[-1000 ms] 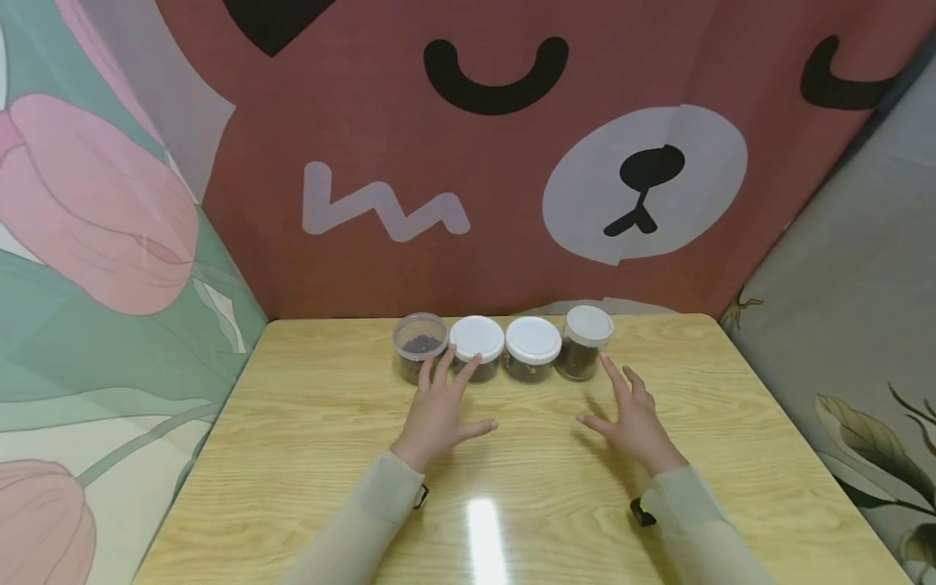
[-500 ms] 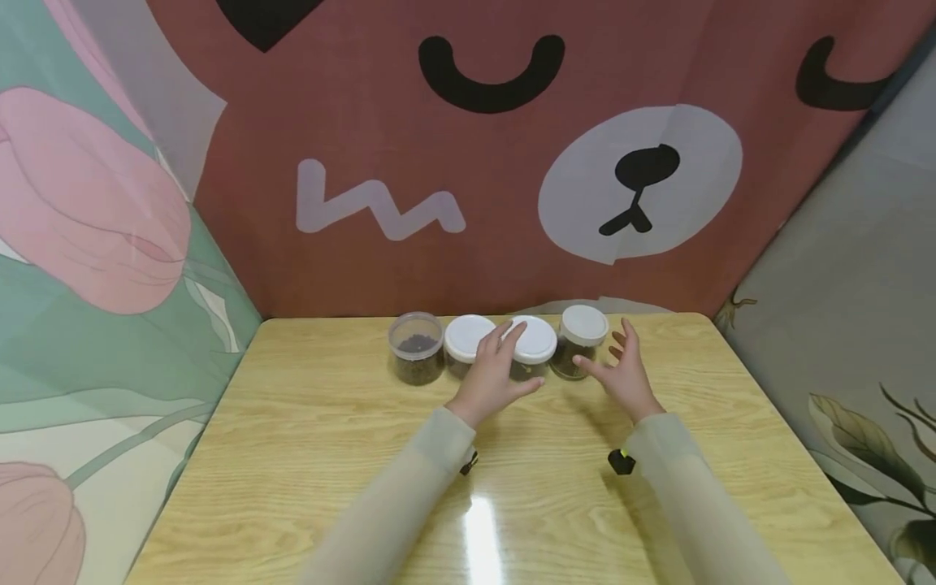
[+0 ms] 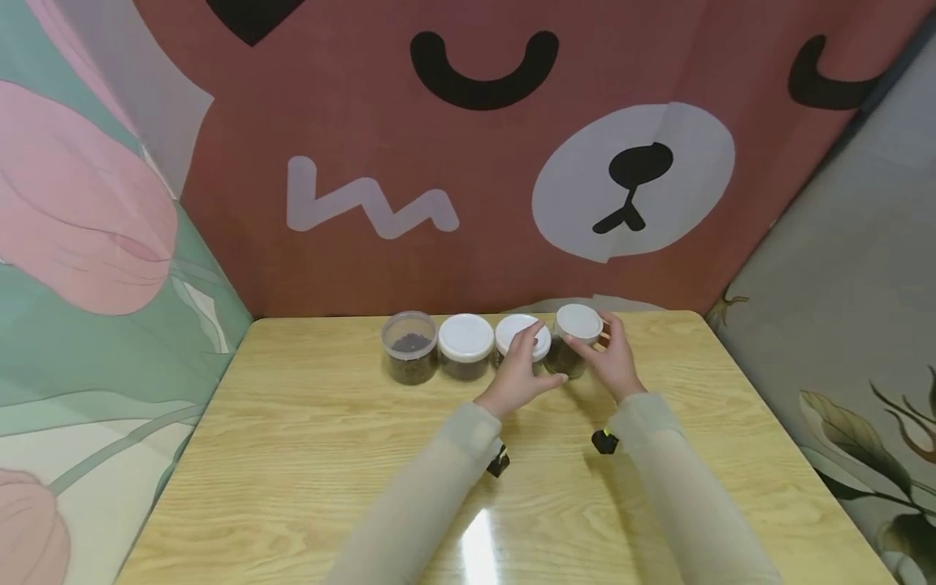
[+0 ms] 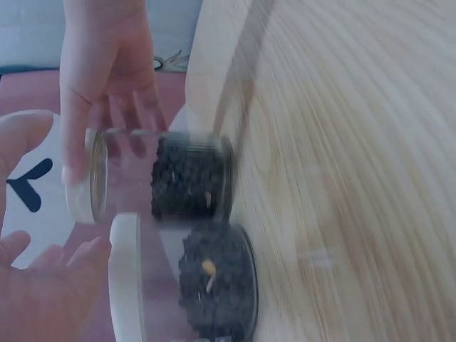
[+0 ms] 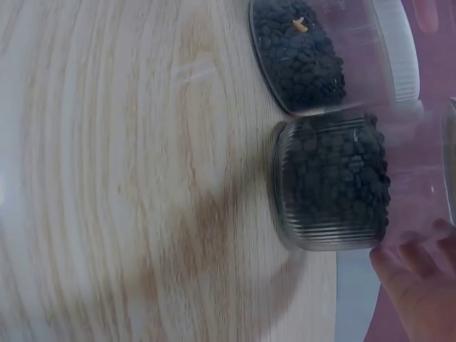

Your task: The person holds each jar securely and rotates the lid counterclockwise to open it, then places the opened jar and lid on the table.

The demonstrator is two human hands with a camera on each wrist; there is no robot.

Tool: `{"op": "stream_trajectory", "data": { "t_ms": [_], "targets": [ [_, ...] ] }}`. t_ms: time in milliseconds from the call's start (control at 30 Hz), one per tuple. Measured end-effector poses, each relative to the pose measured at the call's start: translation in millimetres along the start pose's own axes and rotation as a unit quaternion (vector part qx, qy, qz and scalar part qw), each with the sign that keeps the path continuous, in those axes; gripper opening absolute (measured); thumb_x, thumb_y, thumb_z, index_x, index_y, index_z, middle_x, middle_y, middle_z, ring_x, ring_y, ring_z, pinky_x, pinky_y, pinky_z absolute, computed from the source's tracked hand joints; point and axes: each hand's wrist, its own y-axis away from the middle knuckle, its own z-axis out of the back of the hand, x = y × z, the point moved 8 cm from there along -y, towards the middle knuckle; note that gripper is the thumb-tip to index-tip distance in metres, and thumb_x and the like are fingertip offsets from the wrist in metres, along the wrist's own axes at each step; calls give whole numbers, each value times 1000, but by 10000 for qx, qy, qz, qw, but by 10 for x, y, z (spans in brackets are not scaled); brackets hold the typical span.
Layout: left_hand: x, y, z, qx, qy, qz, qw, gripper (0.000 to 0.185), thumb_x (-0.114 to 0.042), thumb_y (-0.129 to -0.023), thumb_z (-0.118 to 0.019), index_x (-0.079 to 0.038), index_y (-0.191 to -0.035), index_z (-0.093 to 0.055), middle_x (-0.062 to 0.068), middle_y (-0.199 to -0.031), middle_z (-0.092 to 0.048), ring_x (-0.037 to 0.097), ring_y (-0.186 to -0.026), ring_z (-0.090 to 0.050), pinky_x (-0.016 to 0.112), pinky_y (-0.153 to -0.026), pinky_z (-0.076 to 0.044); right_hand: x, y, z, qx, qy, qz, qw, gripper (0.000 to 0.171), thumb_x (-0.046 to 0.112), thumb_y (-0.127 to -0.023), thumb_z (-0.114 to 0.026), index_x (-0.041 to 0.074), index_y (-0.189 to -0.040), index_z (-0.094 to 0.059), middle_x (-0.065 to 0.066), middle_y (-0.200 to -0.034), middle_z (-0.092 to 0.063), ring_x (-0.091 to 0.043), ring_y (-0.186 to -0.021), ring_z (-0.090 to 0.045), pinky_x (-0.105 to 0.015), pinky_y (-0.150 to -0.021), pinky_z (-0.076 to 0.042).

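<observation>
Sleeves in pale fabric reach forward across a wooden table (image 3: 292,455), both hands meeting at the rightmost jar (image 3: 574,345) in a row of four near the table's far edge. The right hand (image 3: 614,361) curls its fingers round that jar's right side, near its white lid. The left hand (image 3: 521,375) comes at the jar from the left, fingers loosely spread, thumb at its base; from the blurred wrist views it is hard to say whether it grips or only touches. Left of that jar stand a second white-lidded jar (image 3: 521,341), partly behind the left hand, a third (image 3: 465,348), then a clear-topped jar (image 3: 409,348). All hold dark grains. Beyond the jars hangs a red cartoon-bear backdrop (image 3: 468,162).
</observation>
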Motion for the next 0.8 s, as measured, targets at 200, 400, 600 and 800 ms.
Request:
{"op": "stream_trajectory", "data": {
  "t_ms": [200, 400, 600, 800],
  "targets": [
    [-31, -42, -74, -11, -66, 85, 9999, 98, -25, -85, -83, -10, -160, -22, 17, -161, -27, 31, -146, -34, 42, -117, -35, 18, 64, 41, 48, 95, 179, 9998, 80, 31, -87, -81, 6, -149, -36, -25, -143, -45, -44, -126, -47, -57, -104, -43],
    [-82, -37, -117, 116, -23, 127, 9998, 95, -22, -86, -83, -9, -160, -24, 17, -162, -26, 30, -147, -32, 44, -118, -34, 3, 189, 91, 318, 283, 254, 9988, 78, 33, -87, -81, 7, -146, -37, -23, -138, -46, -43, -120, -50, -52, -94, -48],
    [-88, -23, -204, 250, -65, 120, 9996, 92, -22, -86, -82, -6, -158, -28, 17, -161, -29, 29, -148, -32, 40, -119, -33, 23, 317, 48, 663, 293, 336, 9968, 76, 34, -86, -82, 12, -144, -38, -19, -135, -47, -37, -114, -53, -45, -86, -51],
    [-100, -15, -241, 183, -180, 37, 9997, 92, -21, -85, -84, -4, -157, -29, 20, -158, -33, 30, -144, -36, 38, -118, -34, 25, 404, 41, 762, 233, 368, 9961, 75, 31, -86, -82, 14, -144, -37, -17, -134, -46, -34, -111, -53, -36, -84, -54]
  ]
}}
